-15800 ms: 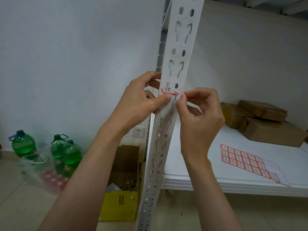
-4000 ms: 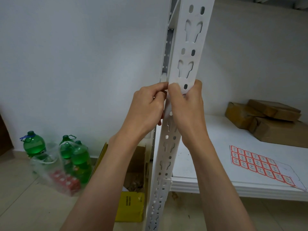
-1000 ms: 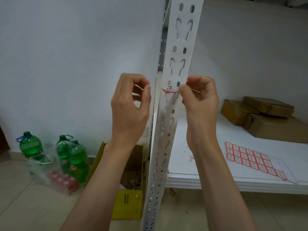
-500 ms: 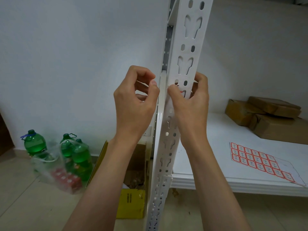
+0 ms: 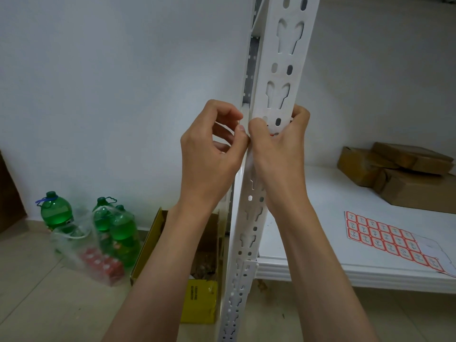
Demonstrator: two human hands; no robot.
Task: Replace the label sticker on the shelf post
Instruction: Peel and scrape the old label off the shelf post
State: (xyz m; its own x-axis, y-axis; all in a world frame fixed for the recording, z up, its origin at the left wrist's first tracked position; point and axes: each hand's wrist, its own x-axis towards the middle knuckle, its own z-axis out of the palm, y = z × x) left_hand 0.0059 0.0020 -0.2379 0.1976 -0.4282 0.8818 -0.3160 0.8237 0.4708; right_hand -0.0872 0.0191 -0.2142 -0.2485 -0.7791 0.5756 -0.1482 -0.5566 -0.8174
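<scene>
Pale, bare wall stands behind a white metal shelf post punched with slots and keyholes, rising from a beige tiled floor. On the white shelf board to the right lies a sheet of red-edged stickers, with brown parcels stacked behind it. Green bottles in a clear bag and an open cardboard box sit on the floor by the wall. The right hand wraps the post, thumb on its front and fingers curled behind, covering most of a red-edged label sticker on the post's face. The left hand is just beside the post's left edge, fingers curled with the thumb meeting them; whether it pinches anything I cannot tell.
</scene>
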